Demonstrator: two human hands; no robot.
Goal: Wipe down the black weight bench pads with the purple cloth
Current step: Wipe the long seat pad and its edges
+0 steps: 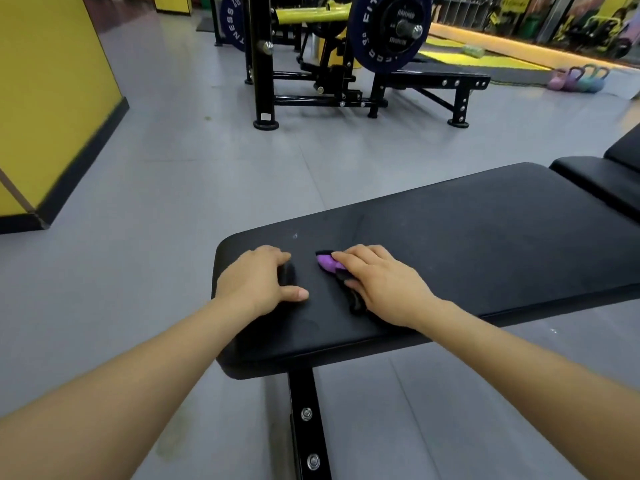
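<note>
Looking across the grey gym floor [166, 174], we take the largest things first: a black rack with a blue weight plate [384, 32] stands well beyond us, and a row of kettlebells [578, 79] sits far off to the right. Nearer, the black bench pad [485, 237] fills the middle, and a second pad [602, 181] adjoins its far right end, with a third just showing beyond it. These pads are firm, smooth vinyl, so we judge that cloth will slide over them easily under light pressure.

Our left hand [258, 280] rests near the pad's left end, fingers loosely bent and thumb out, holding nothing. Our right hand [379, 282] lies just beside it, palm down, pressing the purple cloth [325, 262] flat against the pad. Only a small purple corner shows past the fingertips; whether the fingers curl round the cloth underneath, we cannot tell.

The cloth looks light, soft and limp, so it will bunch if pushed from one edge. We would keep the palm over its middle and the fingers spread wide. Most of the pad's length toward the right end seems yet to be covered.
</note>
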